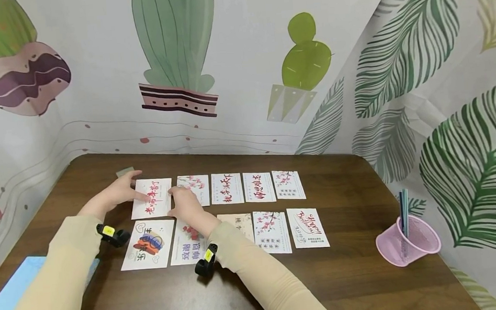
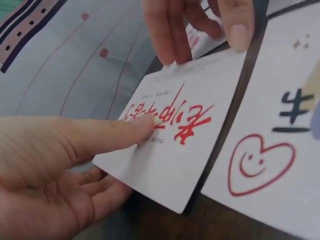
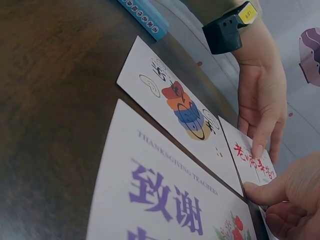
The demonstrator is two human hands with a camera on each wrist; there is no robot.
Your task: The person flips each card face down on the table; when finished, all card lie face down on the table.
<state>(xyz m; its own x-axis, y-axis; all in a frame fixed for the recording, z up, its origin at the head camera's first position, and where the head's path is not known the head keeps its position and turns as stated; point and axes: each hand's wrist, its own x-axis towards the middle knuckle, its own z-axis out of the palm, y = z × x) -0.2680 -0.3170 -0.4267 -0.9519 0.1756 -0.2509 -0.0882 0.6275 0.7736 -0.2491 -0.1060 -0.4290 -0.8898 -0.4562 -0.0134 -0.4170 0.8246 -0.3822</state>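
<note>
A white greeting card with red brush characters (image 1: 160, 204) lies at the left end of the back row. My left hand (image 1: 118, 190) pinches its left side, thumb on the printed face and the other fingers at or below the edge, as the left wrist view shows. At the card's opposite edge is my right hand (image 1: 188, 207), its thumb (image 3: 259, 191) at the near corner and its curled fingers farther along that edge. Just in front lies a card with colourful stripes and doodles (image 1: 148, 246). My right forearm partly covers the card with purple characters (image 1: 185, 248).
More cards form two rows to the right, among them a red-lettered card (image 1: 226, 190) and a blossom card (image 1: 272, 230). A pink mesh pen holder (image 1: 392, 245) leans near the right edge with pens inside. A light blue folder-like item (image 1: 11, 291) sits at left.
</note>
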